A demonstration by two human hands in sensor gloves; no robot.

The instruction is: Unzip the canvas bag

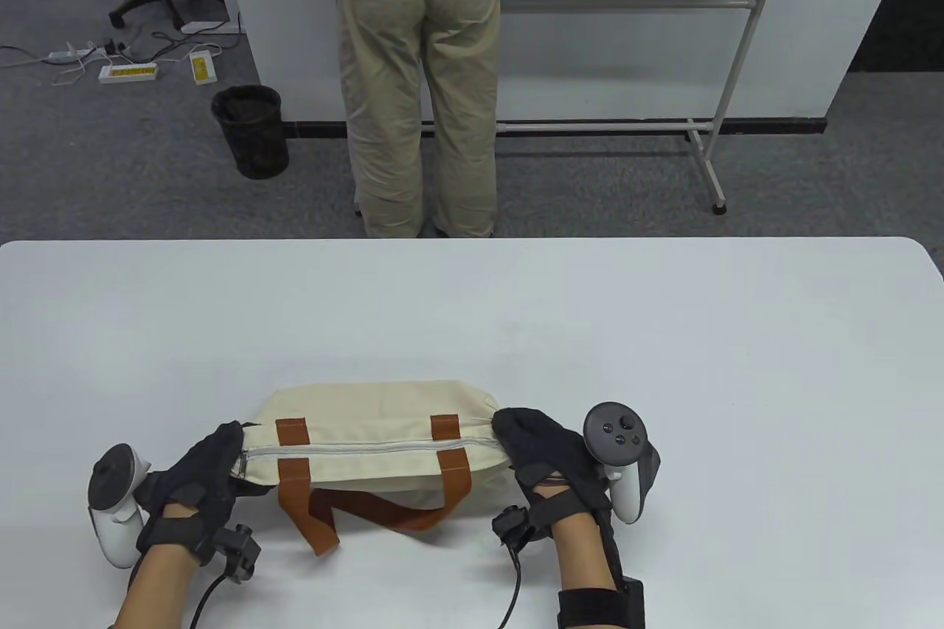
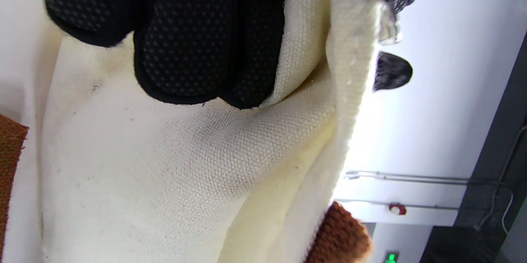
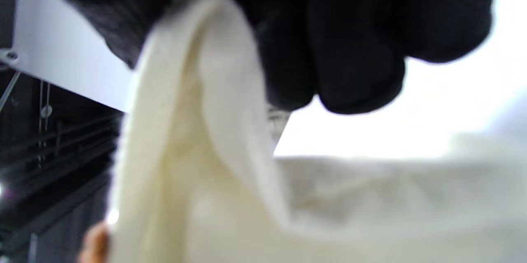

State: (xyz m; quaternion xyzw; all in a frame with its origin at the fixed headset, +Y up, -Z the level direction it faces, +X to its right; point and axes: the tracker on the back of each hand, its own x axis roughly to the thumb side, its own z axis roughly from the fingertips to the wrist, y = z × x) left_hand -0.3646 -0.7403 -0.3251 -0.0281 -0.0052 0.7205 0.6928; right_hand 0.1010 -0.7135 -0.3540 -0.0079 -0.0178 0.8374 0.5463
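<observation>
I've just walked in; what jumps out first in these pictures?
A cream canvas bag with brown straps lies near the table's front edge, its zipper closed. The gloved left hand and right hand grip its two ends. Beyond stands a person in khaki trousers.

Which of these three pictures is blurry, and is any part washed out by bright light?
Right wrist view: soft and out of focus, the canvas bag and right hand smeared, the background above the cloth blown white. Left wrist view: sharp, the bag's weave and left hand glove dots crisp, bright glare beyond the cloth's edge. Table view: evenly lit, in focus.
</observation>
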